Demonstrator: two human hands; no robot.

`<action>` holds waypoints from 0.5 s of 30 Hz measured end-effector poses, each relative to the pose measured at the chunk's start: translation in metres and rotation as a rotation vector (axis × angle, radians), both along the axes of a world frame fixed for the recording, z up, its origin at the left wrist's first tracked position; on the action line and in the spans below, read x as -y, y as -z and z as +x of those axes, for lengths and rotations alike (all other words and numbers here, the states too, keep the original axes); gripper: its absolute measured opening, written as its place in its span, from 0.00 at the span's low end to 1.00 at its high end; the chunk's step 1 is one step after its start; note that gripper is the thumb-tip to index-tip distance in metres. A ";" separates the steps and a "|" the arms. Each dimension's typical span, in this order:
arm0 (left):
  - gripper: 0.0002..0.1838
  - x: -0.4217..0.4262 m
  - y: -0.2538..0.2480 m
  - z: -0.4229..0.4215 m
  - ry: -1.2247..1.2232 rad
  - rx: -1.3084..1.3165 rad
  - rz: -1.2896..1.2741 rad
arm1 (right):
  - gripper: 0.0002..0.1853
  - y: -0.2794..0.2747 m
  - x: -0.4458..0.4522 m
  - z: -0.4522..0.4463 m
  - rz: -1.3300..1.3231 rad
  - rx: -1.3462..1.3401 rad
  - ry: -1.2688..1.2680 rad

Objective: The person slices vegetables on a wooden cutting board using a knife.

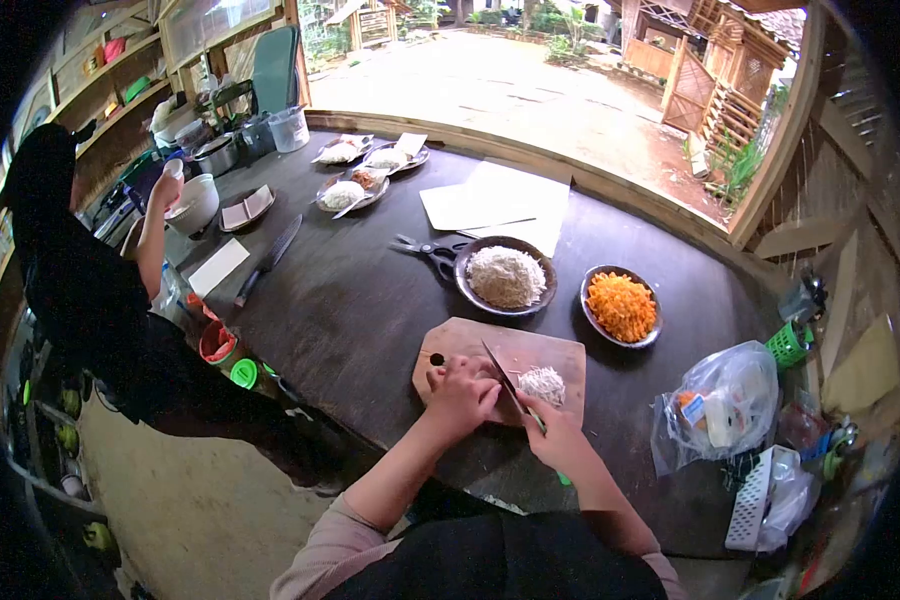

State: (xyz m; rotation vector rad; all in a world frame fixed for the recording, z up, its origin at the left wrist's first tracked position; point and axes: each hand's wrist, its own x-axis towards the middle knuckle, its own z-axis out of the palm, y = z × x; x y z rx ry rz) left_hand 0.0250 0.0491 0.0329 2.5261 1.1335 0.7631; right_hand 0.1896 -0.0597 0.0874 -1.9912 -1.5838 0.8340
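A wooden cutting board [460, 334] lies at the table's near edge in front of me. My right hand [553, 428] grips a kitchen knife [500, 370] with a green handle, its blade slanting across the board beside my left fingers. My left hand [462, 395] is closed and pressed down on the board; whatever lies under its fingers is hidden. Right of the blade sits a small heap of white shreds [542, 386]. Just beyond the board stand a bowl of white shreds [507, 277] and a dish of orange shreds [622, 307].
Black scissors [435, 257] and white sheets [500, 205] lie past the bowls. Plated food [352, 192] is farther back. A large knife [270, 260] rests leftward. At left another person [80, 290] holds a white cup. Plastic bags [720, 400] and a white basket [753, 500] sit at right.
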 end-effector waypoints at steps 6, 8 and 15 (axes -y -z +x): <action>0.08 0.000 0.003 0.001 -0.036 0.030 -0.032 | 0.19 0.018 0.014 0.012 0.416 -0.124 -0.093; 0.08 0.002 0.006 0.002 -0.053 0.049 -0.025 | 0.20 0.009 0.013 0.013 0.192 -0.133 -0.029; 0.07 -0.002 0.009 0.003 -0.037 0.126 -0.020 | 0.19 0.012 0.015 0.010 0.296 -0.180 -0.042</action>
